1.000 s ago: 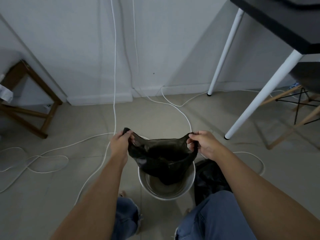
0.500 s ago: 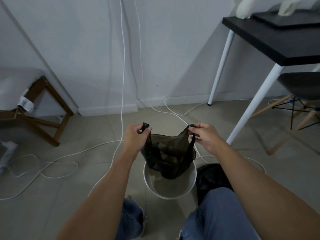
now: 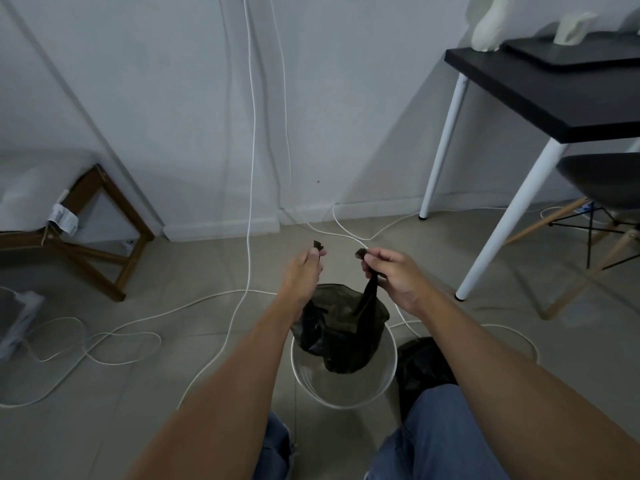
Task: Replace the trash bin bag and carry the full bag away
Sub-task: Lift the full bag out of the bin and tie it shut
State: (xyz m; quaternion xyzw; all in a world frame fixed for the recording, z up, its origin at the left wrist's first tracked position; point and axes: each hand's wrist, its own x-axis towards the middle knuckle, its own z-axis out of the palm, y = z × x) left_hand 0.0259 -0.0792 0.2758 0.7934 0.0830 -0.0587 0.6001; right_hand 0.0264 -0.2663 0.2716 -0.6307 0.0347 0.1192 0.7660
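White, round bin [image 3: 343, 405] stands on the floor [image 3: 104, 431]; above its mouth hangs a thin, crumpled, translucent black bag [image 3: 341, 336], its bottom dipping inside. Left hand [image 3: 300, 271] and right hand [image 3: 394, 276], above the bin, each pinch one bag handle.

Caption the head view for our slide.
Left hand and right hand hold black bag by handles over white bin.

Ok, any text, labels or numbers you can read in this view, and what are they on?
No text here can be read.
white tag hanging from the wooden seat frame: dark print, too blurred to read.
black bag and bin: no print visible.
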